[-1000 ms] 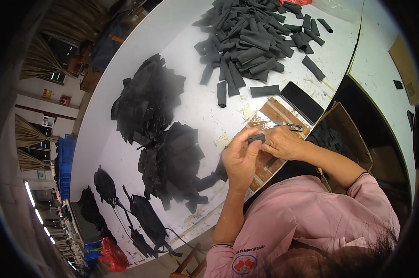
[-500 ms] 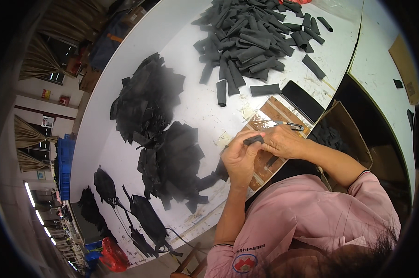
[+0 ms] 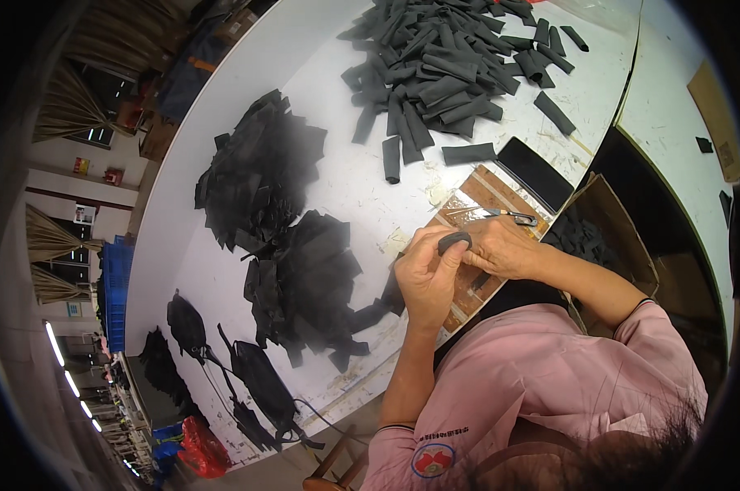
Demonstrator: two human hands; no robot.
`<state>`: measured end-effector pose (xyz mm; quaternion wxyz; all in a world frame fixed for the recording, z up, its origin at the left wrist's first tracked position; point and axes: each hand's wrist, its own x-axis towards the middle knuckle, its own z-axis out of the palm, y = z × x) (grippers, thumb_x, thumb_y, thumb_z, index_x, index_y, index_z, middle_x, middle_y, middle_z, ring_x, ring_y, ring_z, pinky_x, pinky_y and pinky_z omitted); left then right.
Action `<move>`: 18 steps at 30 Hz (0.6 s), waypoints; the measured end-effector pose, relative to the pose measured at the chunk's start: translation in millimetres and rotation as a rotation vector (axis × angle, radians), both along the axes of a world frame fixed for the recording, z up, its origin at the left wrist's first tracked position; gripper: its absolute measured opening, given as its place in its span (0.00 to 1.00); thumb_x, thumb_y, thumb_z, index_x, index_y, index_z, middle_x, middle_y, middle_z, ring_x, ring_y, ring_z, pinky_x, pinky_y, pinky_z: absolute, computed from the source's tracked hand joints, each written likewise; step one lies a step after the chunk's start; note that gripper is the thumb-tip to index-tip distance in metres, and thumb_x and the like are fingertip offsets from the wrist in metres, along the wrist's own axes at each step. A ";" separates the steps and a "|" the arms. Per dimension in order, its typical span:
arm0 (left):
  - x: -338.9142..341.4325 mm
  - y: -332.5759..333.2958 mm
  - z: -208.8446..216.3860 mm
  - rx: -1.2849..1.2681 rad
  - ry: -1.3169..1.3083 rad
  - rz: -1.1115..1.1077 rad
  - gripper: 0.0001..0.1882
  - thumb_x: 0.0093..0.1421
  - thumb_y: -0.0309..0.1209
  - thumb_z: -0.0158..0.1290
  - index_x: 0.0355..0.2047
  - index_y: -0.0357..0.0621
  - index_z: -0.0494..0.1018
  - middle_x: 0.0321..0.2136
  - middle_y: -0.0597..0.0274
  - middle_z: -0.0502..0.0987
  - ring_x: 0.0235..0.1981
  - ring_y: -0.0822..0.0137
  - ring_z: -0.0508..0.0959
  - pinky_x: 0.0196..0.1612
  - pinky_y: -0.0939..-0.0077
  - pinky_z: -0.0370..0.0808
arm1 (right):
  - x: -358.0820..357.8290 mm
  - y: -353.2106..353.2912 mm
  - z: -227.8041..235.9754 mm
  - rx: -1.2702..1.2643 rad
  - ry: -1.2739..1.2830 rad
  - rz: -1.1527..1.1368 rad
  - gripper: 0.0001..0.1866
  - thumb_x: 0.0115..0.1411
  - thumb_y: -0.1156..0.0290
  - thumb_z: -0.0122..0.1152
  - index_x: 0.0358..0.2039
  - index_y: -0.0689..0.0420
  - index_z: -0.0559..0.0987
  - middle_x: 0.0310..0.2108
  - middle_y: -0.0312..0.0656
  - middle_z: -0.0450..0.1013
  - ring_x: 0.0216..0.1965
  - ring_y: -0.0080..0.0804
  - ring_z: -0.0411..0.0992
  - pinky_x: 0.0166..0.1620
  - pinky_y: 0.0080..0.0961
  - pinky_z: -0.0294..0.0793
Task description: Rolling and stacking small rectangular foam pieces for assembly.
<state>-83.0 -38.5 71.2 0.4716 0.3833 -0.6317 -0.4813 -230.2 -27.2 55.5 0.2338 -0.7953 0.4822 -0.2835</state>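
Both hands meet over a brown, pale-striped board (image 3: 486,191) at the table's near edge. My left hand (image 3: 425,277) pinches a small dark grey fabric tube (image 3: 454,240), which curves over between thumb and fingers. Close against it, my right hand (image 3: 503,247) has its fingers bent in at the same piece; its fingertips are partly hidden, so its exact hold is unclear. Just beyond my right hand lies a bladed tool with a dark handle (image 3: 517,218). Under the hands, a small dark scrap (image 3: 480,281) shows on the board.
A big heap of dark fabric tubes (image 3: 444,69) covers the far table. Two piles of flat black pieces (image 3: 263,172) (image 3: 304,282) lie left. A black phone-like slab (image 3: 535,174) borders the board. Black pouches with straps (image 3: 259,380) lie near left; an open carton (image 3: 611,221) stands right.
The tube in my fingers has gone from nearly straight to curved, with its end turned downward. Both hands stay almost in place.
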 end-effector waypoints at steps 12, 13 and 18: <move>-7.9 7.7 13.2 0.008 0.150 0.090 0.06 0.50 0.21 0.52 0.30 0.34 0.71 0.27 0.58 0.73 0.29 0.71 0.72 0.33 0.81 0.69 | -0.7 1.0 -8.3 0.083 0.036 -0.020 0.12 0.52 0.63 0.51 0.25 0.60 0.70 0.20 0.47 0.69 0.23 0.48 0.68 0.26 0.36 0.66; -7.5 7.7 15.5 -0.033 0.218 0.093 0.06 0.51 0.21 0.50 0.31 0.34 0.71 0.28 0.56 0.72 0.31 0.69 0.72 0.35 0.80 0.69 | -0.7 0.2 -6.9 0.082 0.038 -0.019 0.12 0.52 0.63 0.51 0.25 0.60 0.70 0.20 0.47 0.69 0.23 0.48 0.68 0.26 0.36 0.66; 8.6 2.5 3.7 0.007 0.634 0.058 0.07 0.55 0.24 0.48 0.33 0.33 0.69 0.33 0.54 0.72 0.34 0.68 0.71 0.42 0.75 0.67 | -1.2 -7.2 15.0 -0.189 -0.001 -0.002 0.12 0.50 0.63 0.53 0.22 0.60 0.70 0.17 0.46 0.67 0.21 0.45 0.67 0.23 0.36 0.65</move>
